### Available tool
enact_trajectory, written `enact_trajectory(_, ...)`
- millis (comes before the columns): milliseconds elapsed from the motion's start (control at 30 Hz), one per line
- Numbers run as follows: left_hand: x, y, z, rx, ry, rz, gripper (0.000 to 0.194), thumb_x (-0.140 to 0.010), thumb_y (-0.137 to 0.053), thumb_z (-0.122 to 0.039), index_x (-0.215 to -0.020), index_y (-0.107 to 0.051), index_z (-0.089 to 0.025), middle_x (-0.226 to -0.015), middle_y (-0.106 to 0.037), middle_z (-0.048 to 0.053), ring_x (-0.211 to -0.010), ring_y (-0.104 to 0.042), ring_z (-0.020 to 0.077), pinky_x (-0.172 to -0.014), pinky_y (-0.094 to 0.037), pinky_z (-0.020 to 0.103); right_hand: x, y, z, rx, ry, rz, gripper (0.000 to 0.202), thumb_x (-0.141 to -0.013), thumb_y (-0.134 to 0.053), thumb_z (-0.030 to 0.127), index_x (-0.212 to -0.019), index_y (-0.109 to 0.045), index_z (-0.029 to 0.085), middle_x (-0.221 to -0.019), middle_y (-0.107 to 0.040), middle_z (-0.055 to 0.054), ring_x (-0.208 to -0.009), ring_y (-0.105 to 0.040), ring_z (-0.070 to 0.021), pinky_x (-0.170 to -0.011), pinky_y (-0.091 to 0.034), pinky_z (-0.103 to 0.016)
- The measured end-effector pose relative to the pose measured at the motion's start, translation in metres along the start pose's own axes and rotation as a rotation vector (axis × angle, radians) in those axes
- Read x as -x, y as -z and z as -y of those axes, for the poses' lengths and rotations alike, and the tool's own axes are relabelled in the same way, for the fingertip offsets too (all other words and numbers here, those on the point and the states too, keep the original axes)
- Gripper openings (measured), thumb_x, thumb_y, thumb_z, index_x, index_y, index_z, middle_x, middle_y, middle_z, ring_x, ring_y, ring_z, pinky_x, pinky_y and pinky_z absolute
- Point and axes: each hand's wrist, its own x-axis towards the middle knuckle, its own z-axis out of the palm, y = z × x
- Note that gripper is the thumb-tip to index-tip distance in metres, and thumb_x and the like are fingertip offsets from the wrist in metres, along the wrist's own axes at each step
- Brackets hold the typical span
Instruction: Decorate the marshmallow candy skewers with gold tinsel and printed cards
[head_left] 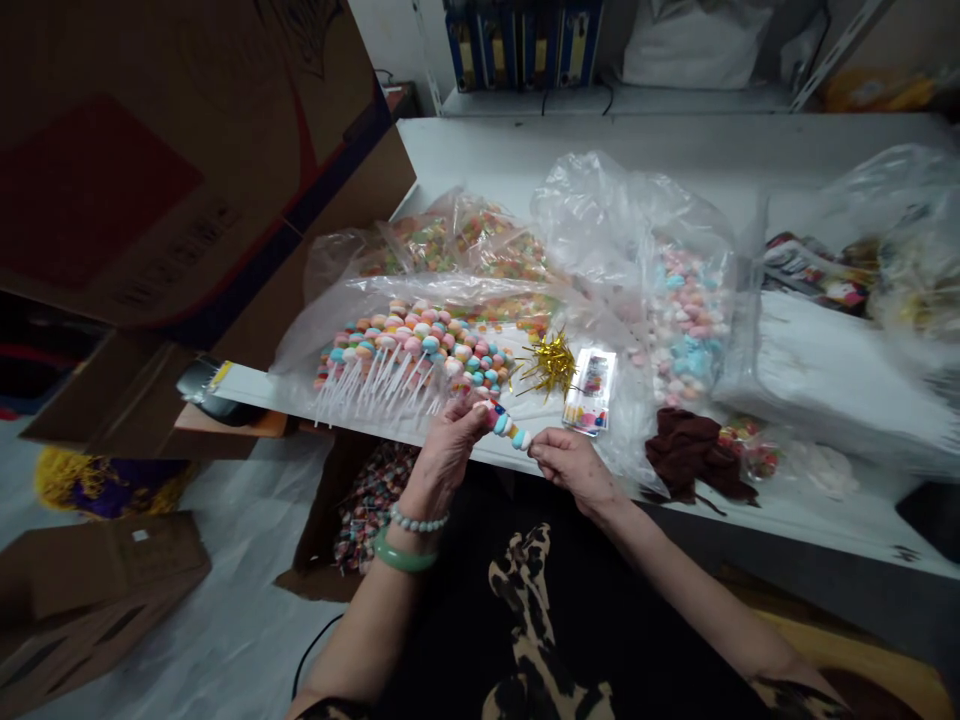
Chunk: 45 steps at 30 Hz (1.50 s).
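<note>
Between my two hands, near the table's front edge, is a short skewer of coloured candies (510,427) in blue, white and yellow. My left hand (451,445), with a bead bracelet and a green bangle on its wrist, is closed round the skewer's left end. At the right end my right hand (574,465) pinches the tip with its fingertips. Just behind my left hand lies a pile of candy skewers (409,335) with white sticks pointing toward me. Gold tinsel ties (551,364) and a stack of printed wrappers (592,392) lie behind my right hand.
Clear bags of candies (480,235) cover the table's back, with pink and blue candies (688,320) at the right. A brown cloth (694,450) lies near the front edge. A big carton (187,170) looms at left; a box of wrapped sweets (319,545) stands below the table.
</note>
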Motion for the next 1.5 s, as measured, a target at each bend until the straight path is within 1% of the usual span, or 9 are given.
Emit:
enact_trajectory(100,-0.002,-0.002,0.006,0.029,-0.007,-0.016,0.031,-0.059,-0.087,-0.032,-0.076,-0.071,-0.012,-0.068,-0.068,0.002,-0.064,-0.064,0.0123,-0.069,-0.053,0.026,-0.003,-0.007,-0.005,0.114,0.114,-0.062,0.017,-0.078,-0.058,0.033,-0.07,-0.06,0.019,-0.049,-0.048,0.005,-0.045,-0.039,-0.0094,-0.046,-0.028,-0.022)
enact_trajectory(300,0.0,0.003,0.002,0.034,-0.014,-0.021,0.037,-0.068,-0.08,-0.041,-0.093,-0.071,-0.015,-0.092,-0.073,0.007,-0.077,-0.067,0.015,-0.072,-0.054,0.029,-0.003,-0.004,-0.017,0.822,0.69,-0.305,0.022,-0.092,-0.046,0.021,-0.093,-0.068,0.021,-0.088,-0.071,-0.007,-0.079,-0.062,-0.0188,-0.07,-0.039,-0.028)
enact_trajectory(500,-0.001,0.008,0.004,-0.142,0.028,-0.125,0.034,-0.063,-0.083,-0.04,-0.073,-0.07,-0.01,-0.068,-0.069,0.006,-0.063,-0.064,0.0139,-0.065,-0.051,0.027,-0.005,0.002,-0.016,1.176,0.842,-0.267,0.028,-0.09,-0.043,0.013,-0.092,-0.07,0.018,-0.066,-0.064,-0.007,-0.062,-0.054,-0.0172,-0.06,-0.031,-0.029)
enact_trajectory(600,-0.001,0.006,0.002,-0.111,0.023,-0.06,0.034,-0.064,-0.083,-0.037,-0.082,-0.072,-0.011,-0.075,-0.071,0.007,-0.069,-0.066,0.0167,-0.07,-0.052,0.03,-0.009,-0.003,-0.015,0.983,0.771,-0.146,0.026,-0.091,-0.044,0.018,-0.092,-0.07,0.02,-0.071,-0.065,-0.007,-0.067,-0.056,-0.0175,-0.062,-0.034,-0.028)
enact_trajectory(733,0.002,0.003,-0.004,0.042,0.037,0.084,0.035,-0.067,-0.082,-0.036,-0.09,-0.071,-0.013,-0.09,-0.073,0.009,-0.083,-0.07,0.0233,-0.079,-0.054,0.037,-0.013,-0.014,-0.013,0.363,0.404,0.001,0.015,-0.086,-0.053,0.028,-0.084,-0.066,0.021,-0.062,-0.059,0.001,-0.057,-0.052,-0.0127,-0.057,-0.037,-0.024)
enact_trajectory(1033,0.007,-0.003,0.006,-0.019,-0.033,0.083,0.037,-0.071,-0.079,-0.039,-0.097,-0.069,-0.014,-0.097,-0.074,0.01,-0.093,-0.07,0.0249,-0.083,-0.051,0.034,-0.025,-0.017,-0.002,-0.468,-0.328,0.498,0.021,-0.072,-0.069,0.024,-0.08,-0.051,0.018,-0.047,-0.043,0.012,-0.033,-0.015,-0.0008,-0.034,-0.006,-0.015)
enact_trajectory(1233,0.006,-0.003,-0.007,0.057,0.072,0.174,0.038,-0.076,-0.074,-0.042,-0.102,-0.068,-0.016,-0.104,-0.073,0.012,-0.105,-0.067,0.03,-0.09,-0.05,0.042,-0.029,-0.021,-0.004,-0.686,-0.311,0.604,0.021,-0.078,-0.068,0.025,-0.085,-0.049,0.019,-0.049,-0.041,0.013,-0.033,-0.014,-0.0005,-0.035,-0.008,-0.013)
enact_trajectory(1400,0.002,0.005,-0.026,0.107,0.022,0.226,0.054,-0.064,-0.081,-0.011,-0.115,-0.064,-0.021,-0.119,-0.069,0.009,-0.117,-0.061,0.0294,-0.103,-0.043,0.046,-0.029,-0.022,0.001,-0.562,-0.256,0.483,0.027,-0.072,-0.074,0.026,-0.084,-0.052,0.017,-0.047,-0.045,0.011,-0.032,-0.017,0.0005,-0.034,-0.007,-0.014)
enact_trajectory(1500,-0.001,0.008,-0.033,0.171,0.034,0.227,0.041,-0.073,-0.078,-0.031,-0.11,-0.066,-0.017,-0.11,-0.071,0.01,-0.116,-0.061,0.032,-0.102,-0.043,0.05,-0.028,-0.024,0.005,-0.486,-0.215,0.384,0.029,-0.068,-0.076,0.028,-0.082,-0.053,0.017,-0.047,-0.047,0.01,-0.032,-0.02,0.0001,-0.034,-0.007,-0.014)
